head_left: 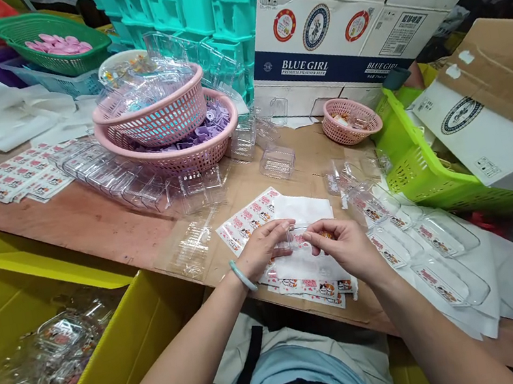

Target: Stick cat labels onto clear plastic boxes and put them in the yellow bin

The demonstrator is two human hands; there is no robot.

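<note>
My left hand (270, 246), with a pale bangle at its wrist, is closed on the edge of a clear plastic case (284, 244). Against the case's right side, my right hand (337, 240) pinches a small sticker (300, 238) with red lettering and an orange cat print. Its fingers partly hide the sticker, and I cannot tell how much of it lies on the plastic. Under both hands is white backing paper (306, 206) on top of sticker sheets (251, 216). To the right, several clear cases with cat stickers (444, 281) rest on white paper.
Pink baskets (171, 160) of clear and purple parts stand at the back left beside rows of clear cases (110, 178). A yellow bin (110, 350) of clear pieces is at lower left. A green crate (421, 169), cartons (317, 29) and a small pink basket (352, 129) stand behind.
</note>
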